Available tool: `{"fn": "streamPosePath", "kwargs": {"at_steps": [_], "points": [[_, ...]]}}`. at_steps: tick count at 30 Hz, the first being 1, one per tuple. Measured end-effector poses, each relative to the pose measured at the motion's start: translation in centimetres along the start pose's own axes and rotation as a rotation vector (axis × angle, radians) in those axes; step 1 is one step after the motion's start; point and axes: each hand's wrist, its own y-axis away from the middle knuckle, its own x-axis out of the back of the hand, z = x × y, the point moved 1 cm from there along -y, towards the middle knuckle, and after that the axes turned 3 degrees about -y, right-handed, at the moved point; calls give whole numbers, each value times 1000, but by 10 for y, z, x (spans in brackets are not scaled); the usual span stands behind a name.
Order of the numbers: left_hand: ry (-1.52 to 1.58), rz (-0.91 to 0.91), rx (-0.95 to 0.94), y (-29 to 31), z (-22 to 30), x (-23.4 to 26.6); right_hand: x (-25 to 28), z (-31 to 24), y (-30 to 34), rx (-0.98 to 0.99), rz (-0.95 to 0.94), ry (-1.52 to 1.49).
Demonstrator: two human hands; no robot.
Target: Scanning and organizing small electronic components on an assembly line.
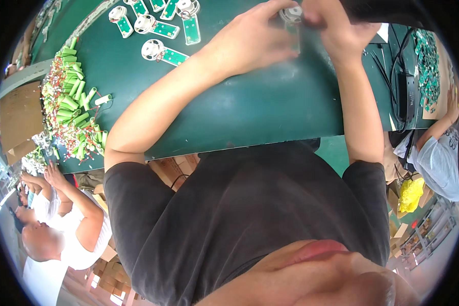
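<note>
My left hand (250, 38) is closed around a small unit (291, 16) at the top of the view, over the green table (229, 117). The unit has a round white head and a green circuit board, partly hidden and blurred. Close on its right, my right hand (339, 33) is curled, its thumb smeared by motion near the white head. What its fingers hold is hidden. Several similar units lie left of my left hand, among them one beside my forearm (164, 52) and another with its board showing (190, 25).
A heap of green cylindrical cells with red wires (71, 104) covers the table's left edge. At right lie a black box with cables (406, 97) and a pile of small green boards (427, 69). Co-workers sit at left (81, 229) and right (441, 158).
</note>
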Motion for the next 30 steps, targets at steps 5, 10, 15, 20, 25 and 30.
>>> {"fn": "streamPosePath", "kwargs": {"at_steps": [5,10,15,20,25,30], "points": [[2,-10,0,3,0,0,1,4,-2,114,-79,27],[-25,-9,17,3,-2,-3,1,4,-6,179,-155,37],[7,-15,19,3,-4,-4,3,3,-6,123,-125,58],[1,25,-45,6,-7,-4,5,2,-13,230,-209,77],[18,29,-82,1,-6,-6,-5,-17,-16,209,-150,59],[7,28,-49,7,-8,-6,-5,-1,-9,160,-191,76]]}}
